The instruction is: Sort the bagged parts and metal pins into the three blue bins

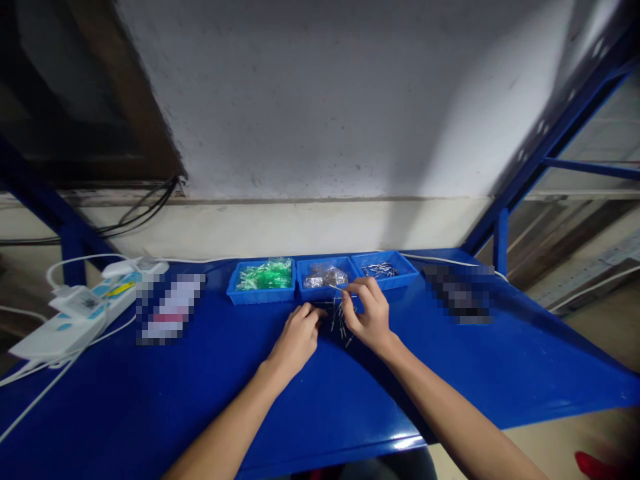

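Observation:
My left hand [299, 337] rests on the blue table [200, 387] with its fingers curled together beside a small heap of thin metal pins [340, 321]. What it grips is too small to make out. My right hand [369, 310] hovers just right of the heap and pinches one thin metal pin between thumb and fingertips. Behind both hands stand three blue trays: the left tray [235, 291] holds green parts in a bag, the middle tray [304, 288] holds a clear bag of small grey parts, the right tray [407, 270] holds loose metal pins.
A white power strip [75, 313] with plugs and white cables lies at the table's left end. Two blurred patches [170, 308] [460, 293] lie on either side of the trays. A grey wall rises behind; blue frame posts [500, 243] stand at the right.

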{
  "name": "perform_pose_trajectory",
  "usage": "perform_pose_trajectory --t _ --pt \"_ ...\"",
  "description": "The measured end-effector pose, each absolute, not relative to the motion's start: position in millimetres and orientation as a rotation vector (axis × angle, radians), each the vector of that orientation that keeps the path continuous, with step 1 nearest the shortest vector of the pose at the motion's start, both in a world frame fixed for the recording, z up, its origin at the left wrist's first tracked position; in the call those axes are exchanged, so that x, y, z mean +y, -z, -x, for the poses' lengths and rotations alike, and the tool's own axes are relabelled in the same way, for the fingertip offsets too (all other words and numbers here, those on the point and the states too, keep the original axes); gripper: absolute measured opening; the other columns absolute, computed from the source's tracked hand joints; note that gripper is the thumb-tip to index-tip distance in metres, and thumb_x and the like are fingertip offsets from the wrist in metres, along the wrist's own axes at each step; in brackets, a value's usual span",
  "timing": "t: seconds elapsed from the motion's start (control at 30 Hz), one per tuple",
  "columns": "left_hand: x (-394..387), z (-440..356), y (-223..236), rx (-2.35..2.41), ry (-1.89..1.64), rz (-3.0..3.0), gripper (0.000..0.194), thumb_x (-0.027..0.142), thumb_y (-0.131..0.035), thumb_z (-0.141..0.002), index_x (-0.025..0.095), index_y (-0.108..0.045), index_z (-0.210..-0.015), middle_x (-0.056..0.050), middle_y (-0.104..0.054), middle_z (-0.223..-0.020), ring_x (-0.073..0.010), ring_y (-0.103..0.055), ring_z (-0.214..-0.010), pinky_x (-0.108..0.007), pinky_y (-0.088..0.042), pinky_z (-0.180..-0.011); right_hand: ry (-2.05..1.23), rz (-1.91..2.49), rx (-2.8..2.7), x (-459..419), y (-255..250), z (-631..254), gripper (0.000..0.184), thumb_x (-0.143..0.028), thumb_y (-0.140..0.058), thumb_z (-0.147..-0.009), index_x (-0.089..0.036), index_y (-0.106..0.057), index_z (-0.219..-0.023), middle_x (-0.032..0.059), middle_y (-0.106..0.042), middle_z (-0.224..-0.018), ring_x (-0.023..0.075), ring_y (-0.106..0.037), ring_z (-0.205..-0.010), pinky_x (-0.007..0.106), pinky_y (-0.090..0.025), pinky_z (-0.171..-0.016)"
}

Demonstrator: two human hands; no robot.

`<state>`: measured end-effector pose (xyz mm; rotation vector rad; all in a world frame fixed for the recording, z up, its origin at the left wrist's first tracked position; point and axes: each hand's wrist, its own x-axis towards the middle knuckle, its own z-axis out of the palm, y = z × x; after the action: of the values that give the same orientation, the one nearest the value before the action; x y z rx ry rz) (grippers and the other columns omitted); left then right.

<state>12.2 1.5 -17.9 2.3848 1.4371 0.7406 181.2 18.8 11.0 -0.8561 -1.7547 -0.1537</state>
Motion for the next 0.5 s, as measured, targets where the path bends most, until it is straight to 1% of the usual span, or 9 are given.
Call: perform_pose_trajectory --t 0.07,0.13,0.23,0.37,0.5 --pt "2 -10 17 1.549 -0.722 -2.378 0.027 0.010 -0.046 -0.083 0.021 -0.058 -0.103 -0.007 -0.059 -0.100 -0.0226 -0.055 -0.097 -0.037 -0.041 -0.083 0.125 0.851 -1.793 18 -10 -181 0.010 -0.013 -0.051 -0.080 -0.021 -0.053 -0.085 0.0053 -0.054 -0.081 0.0170 -0.053 -0.074 0.031 -0.046 -0.065" --pt "3 -6 16 1.670 -0.697 -2.367 0.016 0.018 -0.052 -0.082 0.021 -0.059 -0.096 -0.006 -0.061 -0.095 -0.0245 -0.055 -0.095 -0.038 -0.039 -0.081 0.097 0.859 -1.826 17 -9 -181 0.009 -0.013 -0.050 -0.080 -0.020 -0.054 -0.082 0.0050 -0.054 -0.079 0.0169 -0.053 -0.072 0.031 -0.046 -0.065" --pt "3 0 14 1.731 -0.658 -2.371 0.006 0.023 -0.056 -0.081 0.021 -0.060 -0.085 -0.004 -0.062 -0.088 -0.0229 -0.054 -0.089 -0.037 -0.035 -0.079 0.057 0.875 -1.858 18 -9 -184 0.009 -0.014 -0.048 -0.080 -0.020 -0.054 -0.080 0.0047 -0.054 -0.077 0.0169 -0.052 -0.072 0.031 -0.046 -0.066" --pt "3 3 13 1.689 -0.660 -2.380 0.008 0.019 -0.053 -0.082 0.021 -0.060 -0.079 -0.002 -0.062 -0.085 -0.0203 -0.054 -0.087 -0.035 -0.033 -0.079 0.025 0.905 -1.862 20 -9 -187 0.008 -0.015 -0.048 -0.082 -0.020 -0.053 -0.078 0.0042 -0.053 -0.076 0.0166 -0.052 -0.072 0.031 -0.045 -0.066" --pt "6 3 13 1.638 -0.769 -2.335 0.010 0.022 -0.049 -0.085 0.021 -0.058 -0.081 -0.001 -0.061 -0.082 -0.0193 -0.054 -0.083 -0.033 -0.035 -0.076 -0.013 0.953 -1.852 21 -8 -189 0.007 -0.017 -0.048 -0.084 -0.020 -0.053 -0.080 0.0042 -0.052 -0.078 0.0165 -0.052 -0.074 0.030 -0.045 -0.068"
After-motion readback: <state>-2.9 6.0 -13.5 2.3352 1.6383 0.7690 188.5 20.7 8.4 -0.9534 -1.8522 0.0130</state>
